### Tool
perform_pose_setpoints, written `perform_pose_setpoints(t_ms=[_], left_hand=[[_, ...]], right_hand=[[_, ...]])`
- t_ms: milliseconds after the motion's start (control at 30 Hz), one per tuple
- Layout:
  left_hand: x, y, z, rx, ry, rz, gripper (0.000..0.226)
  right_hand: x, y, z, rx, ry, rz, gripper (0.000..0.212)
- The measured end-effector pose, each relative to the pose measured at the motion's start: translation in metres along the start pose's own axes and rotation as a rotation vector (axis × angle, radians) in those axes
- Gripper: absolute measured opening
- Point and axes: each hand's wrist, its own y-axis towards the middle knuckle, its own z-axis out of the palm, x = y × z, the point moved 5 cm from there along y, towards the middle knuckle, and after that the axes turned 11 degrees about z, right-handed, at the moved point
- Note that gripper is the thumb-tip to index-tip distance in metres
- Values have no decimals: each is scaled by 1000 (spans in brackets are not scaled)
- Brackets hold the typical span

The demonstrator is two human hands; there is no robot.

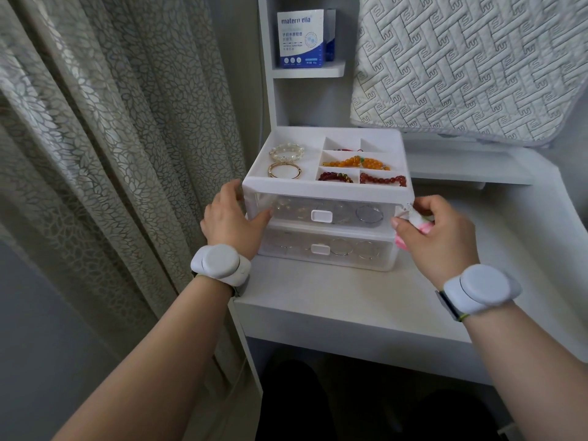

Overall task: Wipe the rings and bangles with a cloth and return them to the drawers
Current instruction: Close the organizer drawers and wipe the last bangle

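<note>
The fingers of the left hand curve round the left wall of the jewellery box, with the thumb laid flat against the clear front of the upper drawer. The fingers of the right hand are curled on a bunched pink-and-white cloth, soft and crumpled, and hold it against the box's front right corner; the thumb tip lies on the cloth.

The box is white plastic, squarish, with two see-through drawers stacked one over the other, each with a small white rectangular pull. Through the upper front a large silvery bangle shows, round and smooth. Thin metal rings lie in a row in the lower drawer.

The open tray on top is split into compartments. On its left are a pearl bracelet and a gold bangle. On its right are amber beads and dark red beads.

The box stands on a matt white worktop. Each wrist wears a round white band device. A leaf-patterned curtain hangs at the left, a quilted cover drapes at the upper right, and a blue-and-white carton stands on a small shelf.
</note>
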Motion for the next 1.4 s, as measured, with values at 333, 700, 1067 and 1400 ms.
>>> perform_pose_setpoints(t_ms=[333, 700, 1067, 1400], left_hand=[[-94, -57, -2, -156, -140, 452, 38], [-164, -93, 77, 524, -618, 289, 8], [-193, -90, 101, 594, -680, 241, 13], [-214, -85, 116, 619, -699, 321, 28]], right_hand=[[-12, -26, -20, 127, 128, 64, 16], [-12, -38, -47, 296, 137, -56, 43], [-43, -28, -87, 156, 159, 64, 13], [-52, -19, -105, 124, 210, 93, 16]])
